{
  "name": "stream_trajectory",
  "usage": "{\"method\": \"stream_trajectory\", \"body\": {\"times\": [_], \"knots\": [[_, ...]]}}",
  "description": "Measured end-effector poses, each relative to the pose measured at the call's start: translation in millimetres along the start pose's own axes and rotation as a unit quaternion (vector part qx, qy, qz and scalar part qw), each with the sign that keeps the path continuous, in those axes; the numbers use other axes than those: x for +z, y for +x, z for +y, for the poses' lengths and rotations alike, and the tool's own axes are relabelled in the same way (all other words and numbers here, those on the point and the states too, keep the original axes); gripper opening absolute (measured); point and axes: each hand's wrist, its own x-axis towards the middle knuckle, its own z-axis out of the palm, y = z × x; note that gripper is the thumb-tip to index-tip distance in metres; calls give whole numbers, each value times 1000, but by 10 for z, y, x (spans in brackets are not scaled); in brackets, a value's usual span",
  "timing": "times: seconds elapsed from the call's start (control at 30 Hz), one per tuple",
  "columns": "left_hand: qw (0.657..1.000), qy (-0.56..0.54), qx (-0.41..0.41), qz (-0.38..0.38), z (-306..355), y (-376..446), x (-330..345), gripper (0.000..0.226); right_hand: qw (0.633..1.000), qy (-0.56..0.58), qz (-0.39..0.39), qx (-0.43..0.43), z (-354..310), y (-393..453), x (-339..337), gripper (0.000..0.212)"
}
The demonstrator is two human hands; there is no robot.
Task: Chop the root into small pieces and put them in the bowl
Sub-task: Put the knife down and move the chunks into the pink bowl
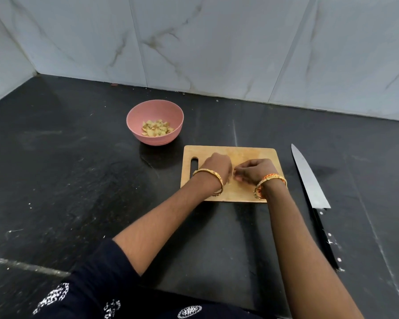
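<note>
A pink bowl stands on the black counter behind and left of the board, with several pale chopped root pieces in it. Both hands are on the wooden cutting board. My left hand is arched over the board's middle with its back up and its fingertips down, hidden from view. Facing it, almost touching, my right hand has its fingers curled inward. No root pieces show on the board; anything under or between the fingers is hidden.
A large chef's knife lies on the counter right of the board, blade pointing away and black handle toward me. A marble-tiled wall bounds the counter at the back and left.
</note>
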Motion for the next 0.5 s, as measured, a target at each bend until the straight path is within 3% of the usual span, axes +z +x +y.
{"method": "stream_trajectory", "body": {"times": [0.1, 0.2, 0.23, 0.3, 0.37, 0.43, 0.5], "knots": [[997, -72, -22, 9, -123, 4, -34, 9, 999, 51, -7, 14, 31, -65, -80, 4], [967, -240, -81, -3, -227, -3, -89, 10, 964, 251, -65, 64, 20, -101, -131, 7], [938, -327, -117, -13, -248, -14, -118, 9, 936, 329, -83, 90, 19, -105, -145, 7], [841, -505, -188, -48, -258, -50, -190, 6, 888, 429, -110, 121, 37, -94, -165, 5], [748, -620, -224, -75, -272, -73, -234, 5, 873, 450, -140, 129, 49, -97, -166, 7], [692, -677, -236, -85, -280, -102, -241, 5, 885, 421, -166, 112, 25, -108, -144, 8], [684, -684, -240, -82, -291, -129, -240, 7, 940, 299, -146, 70, -9, -107, -107, 12]]}}
